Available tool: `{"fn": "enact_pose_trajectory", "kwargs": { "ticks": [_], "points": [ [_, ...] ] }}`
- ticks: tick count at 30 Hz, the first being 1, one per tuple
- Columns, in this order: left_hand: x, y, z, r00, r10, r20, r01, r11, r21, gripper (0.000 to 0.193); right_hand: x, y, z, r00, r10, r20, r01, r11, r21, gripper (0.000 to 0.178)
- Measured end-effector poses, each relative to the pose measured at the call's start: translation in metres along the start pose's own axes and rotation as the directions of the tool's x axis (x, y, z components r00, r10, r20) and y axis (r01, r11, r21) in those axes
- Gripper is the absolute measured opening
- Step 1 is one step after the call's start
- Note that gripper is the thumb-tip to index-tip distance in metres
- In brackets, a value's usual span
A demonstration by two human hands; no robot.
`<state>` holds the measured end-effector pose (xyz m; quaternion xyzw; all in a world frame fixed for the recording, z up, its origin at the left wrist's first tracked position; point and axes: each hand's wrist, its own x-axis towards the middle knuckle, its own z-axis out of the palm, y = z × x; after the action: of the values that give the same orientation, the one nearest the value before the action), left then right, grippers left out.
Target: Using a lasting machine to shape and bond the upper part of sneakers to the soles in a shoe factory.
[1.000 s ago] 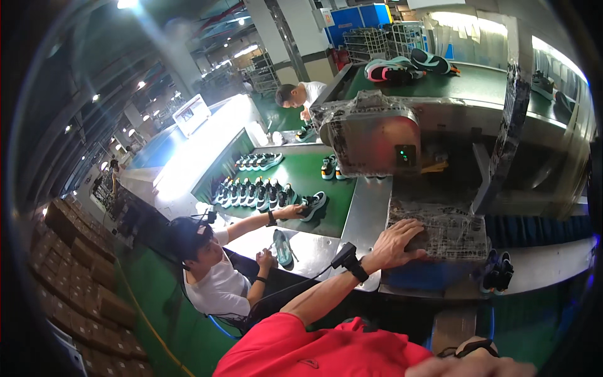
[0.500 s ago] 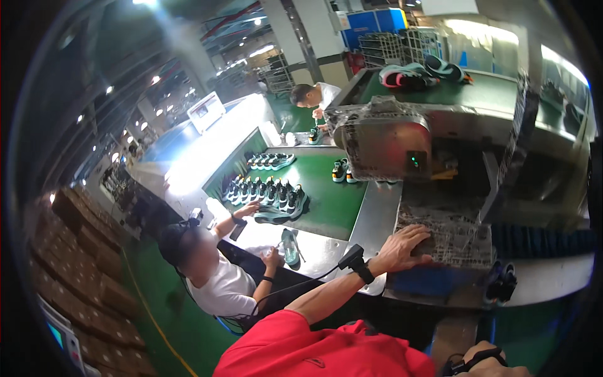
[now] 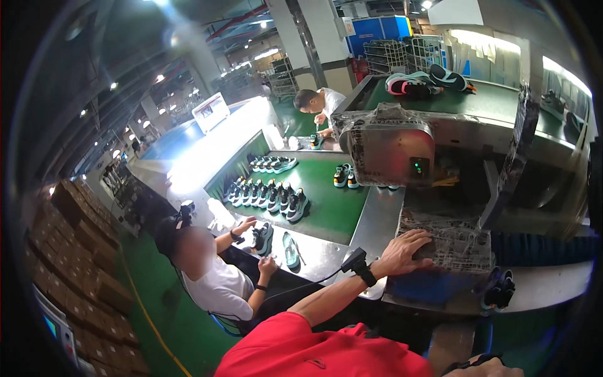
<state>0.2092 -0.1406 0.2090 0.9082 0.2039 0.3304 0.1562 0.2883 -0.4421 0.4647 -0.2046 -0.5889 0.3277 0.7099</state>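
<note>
My left hand (image 3: 407,252) lies with its fingers stretched out on a plastic-wrapped box-like surface (image 3: 453,242). It grips nothing. Low at the right edge, my right hand (image 3: 490,369) shows only in part; its fingers are cut off by the picture's rim. A pair of dark shoes (image 3: 498,290) sits on a pale ledge to the right of my left hand. Beyond that hand stands a plastic-wrapped machine housing (image 3: 392,152) with a green-lit display (image 3: 419,166).
A seated co-worker (image 3: 217,270) at the left has a shoe (image 3: 262,239) between the hands; another shoe (image 3: 291,250) lies beside it. Rows of shoes (image 3: 267,196) stand on a green belt (image 3: 326,217). A second person (image 3: 320,103) works behind. Stacked cartons (image 3: 75,270) line the left.
The seated co-worker has brought a shoe from the belt to the metal edge. My left hand stays on the wrapped surface; my right hand has sunk lower toward the rim.
</note>
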Motion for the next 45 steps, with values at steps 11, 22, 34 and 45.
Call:
{"fn": "enact_pose_trajectory", "kwargs": {
  "ticks": [11, 22, 34, 45],
  "points": [
    [0.005, -0.008, -0.009, 0.999, -0.042, -0.002, 0.042, 0.999, 0.024, 0.057, 0.026, 0.011, 0.014, 0.996, 0.060, 0.069, -0.048, 0.985, -0.164, 0.013],
    [0.002, 0.001, 0.003, 1.000, -0.014, 0.024, 0.014, 1.000, -0.012, 0.057, -0.002, -0.019, -0.048, 0.956, 0.255, 0.147, -0.193, 0.920, -0.340, 0.009],
    [0.004, 0.002, -0.010, 0.999, -0.036, -0.019, 0.037, 0.998, 0.053, 0.048, 0.035, 0.019, 0.043, 0.924, -0.068, -0.377, -0.196, 0.761, -0.618, 0.022],
    [0.009, 0.000, -0.010, 0.995, 0.023, 0.097, -0.010, 0.991, -0.135, 0.048, 0.021, 0.007, -0.055, 0.998, 0.052, -0.037, -0.062, 0.916, -0.395, 0.023]
  ]
}}
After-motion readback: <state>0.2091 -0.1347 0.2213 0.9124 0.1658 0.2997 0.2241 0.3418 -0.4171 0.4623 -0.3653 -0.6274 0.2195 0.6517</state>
